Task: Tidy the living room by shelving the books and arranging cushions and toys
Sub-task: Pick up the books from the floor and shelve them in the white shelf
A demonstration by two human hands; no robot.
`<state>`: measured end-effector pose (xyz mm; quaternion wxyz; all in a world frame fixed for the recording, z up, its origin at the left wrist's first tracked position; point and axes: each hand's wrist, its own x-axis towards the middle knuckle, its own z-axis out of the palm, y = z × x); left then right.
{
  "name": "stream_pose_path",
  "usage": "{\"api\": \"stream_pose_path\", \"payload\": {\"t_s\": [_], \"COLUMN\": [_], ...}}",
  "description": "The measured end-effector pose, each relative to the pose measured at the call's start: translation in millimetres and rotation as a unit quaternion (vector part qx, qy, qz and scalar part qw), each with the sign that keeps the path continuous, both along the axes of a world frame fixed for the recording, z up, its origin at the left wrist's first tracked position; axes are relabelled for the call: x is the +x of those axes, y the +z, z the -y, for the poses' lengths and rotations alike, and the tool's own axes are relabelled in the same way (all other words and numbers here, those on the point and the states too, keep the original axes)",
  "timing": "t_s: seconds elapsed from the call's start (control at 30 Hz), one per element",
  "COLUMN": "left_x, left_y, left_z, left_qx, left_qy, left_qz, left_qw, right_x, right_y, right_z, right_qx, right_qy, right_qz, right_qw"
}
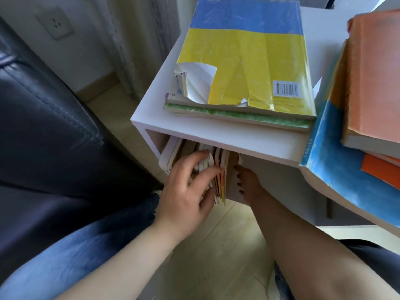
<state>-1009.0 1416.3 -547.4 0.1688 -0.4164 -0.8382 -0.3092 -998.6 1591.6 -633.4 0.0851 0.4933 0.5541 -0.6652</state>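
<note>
Several thin books (219, 169) stand upright in the open compartment under the white shelf unit's top (216, 132). My left hand (186, 191) lies against their outer edges, its fingers spread and nearly straight, pressing on them. My right hand (253, 188) is in shadow at the right end of the row. Its fingers curl round the edge of a beige book (230, 184), which sticks out of the compartment. The inner part of the compartment is hidden by the shelf top.
On the shelf top lies a yellow and blue book (249, 57) with a torn cover, over a green-edged book (259, 119). At right, an orange book (372, 79) tops a stack above a blue book (337, 167). A dark leather sofa (43, 126) stands at left.
</note>
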Motion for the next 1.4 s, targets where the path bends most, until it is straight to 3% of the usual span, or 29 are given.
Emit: {"api": "stream_pose_path", "payload": {"t_s": [0.27,0.37,0.63,0.7,0.8,0.87,0.93,1.0,1.07,1.17,1.27,1.4], "left_x": [7.3,18.2,51.5,57.4,66.8,71.8,74.8,77.5,79.4,82.8,79.8,66.9], "left_y": [23.0,44.5,121.3,138.0,156.5,168.6,180.3,189.7,192.5,192.9,187.1,187.8], "left_z": [-0.6,-4.3,-42.0,-56.4,-74.5,-86.3,-98.7,-111.1,-122.6,-139.1,-152.3,-163.4], "left_qx": [0.049,0.068,0.052,0.054,0.06,0.048,0.023,-0.008,-0.035,-0.042,0.028,0.103], "left_qy": [0.058,0.083,0.088,0.073,0.064,0.061,0.058,0.059,0.058,0.044,0.051,0.092], "left_qz": [0.012,0.027,0.164,0.186,0.215,0.228,0.246,0.28,0.322,0.412,0.537,0.621], "left_qw": [0.997,0.994,0.981,0.978,0.973,0.971,0.967,0.958,0.944,0.909,0.842,0.772], "right_x": [26.9,46.7,116.0,136.0,163.1,172.8,178.5,181.2,183.4,186.3,182.6,180.1], "right_y": [41.0,77.1,170.4,188.0,216.0,243.5,266.0,276.6,269.1,251.7,248.5,253.7], "right_z": [11.1,11.2,10.0,12.1,15.1,6.7,-10.2,-32.8,-56.2,-78.1,-82.5,-88.6], "right_qx": [0.008,0.059,0.077,0.101,0.132,0.188,0.282,0.442,0.546,0.502,0.482,0.461], "right_qy": [-0.007,0.022,0.028,0.073,0.223,0.188,0.065,-0.02,-0.011,0.048,0.042,-0.015], "right_qz": [0.004,-0.018,-0.081,-0.079,-0.106,-0.167,-0.231,-0.198,-0.088,0.043,0.041,0.018], "right_qw": [1.0,0.998,0.993,0.989,0.96,0.949,0.929,0.875,0.833,0.863,0.874,0.887]}}
